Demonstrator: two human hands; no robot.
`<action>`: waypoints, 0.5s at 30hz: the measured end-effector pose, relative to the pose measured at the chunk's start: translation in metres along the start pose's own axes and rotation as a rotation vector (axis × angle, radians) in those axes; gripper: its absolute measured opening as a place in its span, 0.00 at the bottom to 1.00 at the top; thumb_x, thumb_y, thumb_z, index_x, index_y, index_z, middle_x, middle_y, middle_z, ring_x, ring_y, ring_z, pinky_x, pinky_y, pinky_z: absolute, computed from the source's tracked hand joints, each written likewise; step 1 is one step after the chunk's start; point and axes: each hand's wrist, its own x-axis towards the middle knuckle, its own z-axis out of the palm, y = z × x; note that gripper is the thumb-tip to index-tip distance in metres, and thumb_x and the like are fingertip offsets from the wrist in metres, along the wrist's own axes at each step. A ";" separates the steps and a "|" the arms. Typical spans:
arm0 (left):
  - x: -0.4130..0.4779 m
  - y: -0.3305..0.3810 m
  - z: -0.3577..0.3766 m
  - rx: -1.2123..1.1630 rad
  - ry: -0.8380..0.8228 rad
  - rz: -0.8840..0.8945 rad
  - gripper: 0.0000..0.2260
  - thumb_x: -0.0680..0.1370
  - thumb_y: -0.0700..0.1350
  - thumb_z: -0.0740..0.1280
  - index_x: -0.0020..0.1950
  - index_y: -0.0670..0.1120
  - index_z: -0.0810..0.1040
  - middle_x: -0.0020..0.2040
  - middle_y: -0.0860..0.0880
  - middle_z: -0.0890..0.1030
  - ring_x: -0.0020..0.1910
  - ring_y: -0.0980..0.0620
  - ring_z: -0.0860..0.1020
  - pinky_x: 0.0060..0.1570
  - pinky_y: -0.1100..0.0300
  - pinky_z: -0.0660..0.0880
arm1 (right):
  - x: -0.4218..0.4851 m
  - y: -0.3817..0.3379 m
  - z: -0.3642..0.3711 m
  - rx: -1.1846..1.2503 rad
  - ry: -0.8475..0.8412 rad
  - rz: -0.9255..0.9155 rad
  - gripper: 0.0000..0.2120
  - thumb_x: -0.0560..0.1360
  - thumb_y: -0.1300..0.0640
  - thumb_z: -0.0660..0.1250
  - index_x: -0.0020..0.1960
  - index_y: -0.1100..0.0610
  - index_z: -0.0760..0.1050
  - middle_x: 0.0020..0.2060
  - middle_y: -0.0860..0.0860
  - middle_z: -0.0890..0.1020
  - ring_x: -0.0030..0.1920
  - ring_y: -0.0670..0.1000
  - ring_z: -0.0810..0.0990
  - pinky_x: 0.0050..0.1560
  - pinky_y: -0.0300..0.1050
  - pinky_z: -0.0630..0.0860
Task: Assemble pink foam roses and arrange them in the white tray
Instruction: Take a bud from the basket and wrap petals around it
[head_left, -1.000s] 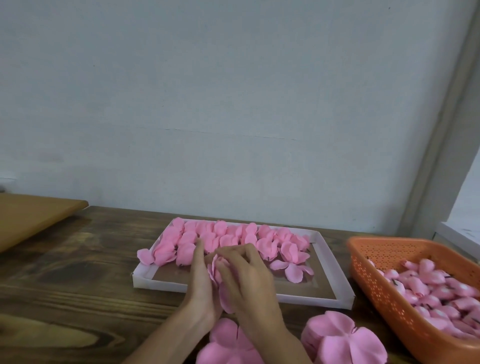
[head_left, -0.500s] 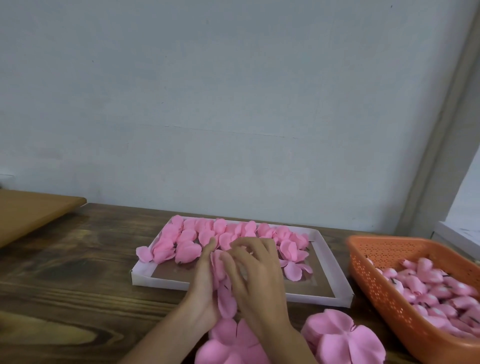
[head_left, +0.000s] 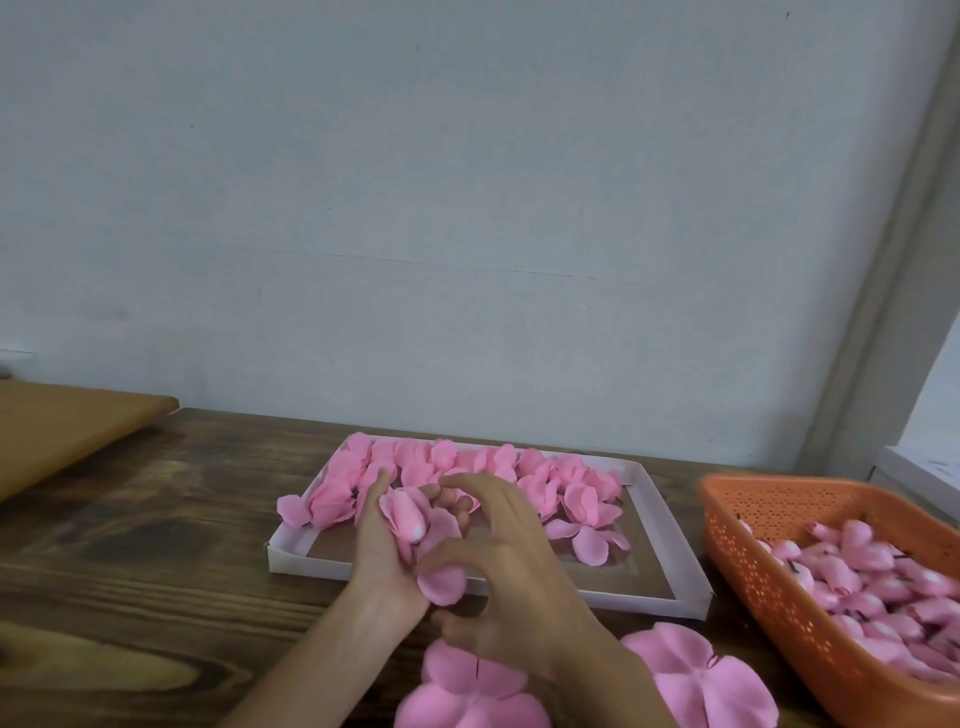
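My left hand (head_left: 382, 551) cradles a half-built pink foam rose (head_left: 415, 530), bud pointing up-left with loose petals hanging below it. My right hand (head_left: 511, 566) hovers just right of the rose with fingers spread and curved, its thumb touching a lower petal. Both hands are above the near edge of the white tray (head_left: 660, 525), which holds several finished pink roses (head_left: 519, 473) along its far side. Its brown floor shows at the front right.
Two stacks of flat pink petal cut-outs (head_left: 701, 675) lie on the wooden table near me. An orange perforated basket (head_left: 753, 551) with several pink buds stands at the right. A tan board (head_left: 62, 431) sits at the far left; a wall rises behind.
My right hand has drawn back from the rose and opened its fingers, exposing the bud in my left hand. Both hands sit a little further right than before.
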 end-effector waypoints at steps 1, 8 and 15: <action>0.002 0.000 -0.002 -0.009 0.005 0.002 0.29 0.85 0.57 0.60 0.33 0.44 0.88 0.36 0.44 0.86 0.32 0.46 0.87 0.32 0.53 0.82 | 0.001 0.000 -0.001 0.001 0.008 -0.004 0.15 0.65 0.56 0.75 0.51 0.44 0.85 0.70 0.48 0.71 0.72 0.51 0.68 0.66 0.49 0.68; -0.009 0.001 0.009 0.019 -0.024 -0.072 0.25 0.79 0.62 0.66 0.41 0.38 0.82 0.34 0.38 0.83 0.27 0.43 0.84 0.23 0.53 0.80 | 0.005 -0.003 -0.004 0.005 0.085 -0.008 0.07 0.72 0.56 0.76 0.45 0.44 0.87 0.67 0.48 0.75 0.70 0.51 0.70 0.62 0.49 0.72; -0.023 -0.009 0.015 0.002 -0.145 -0.123 0.27 0.76 0.63 0.68 0.39 0.39 0.87 0.37 0.40 0.84 0.36 0.44 0.85 0.31 0.55 0.83 | 0.002 -0.002 0.007 0.097 0.207 0.158 0.09 0.73 0.41 0.71 0.48 0.44 0.86 0.61 0.40 0.71 0.65 0.45 0.69 0.60 0.49 0.75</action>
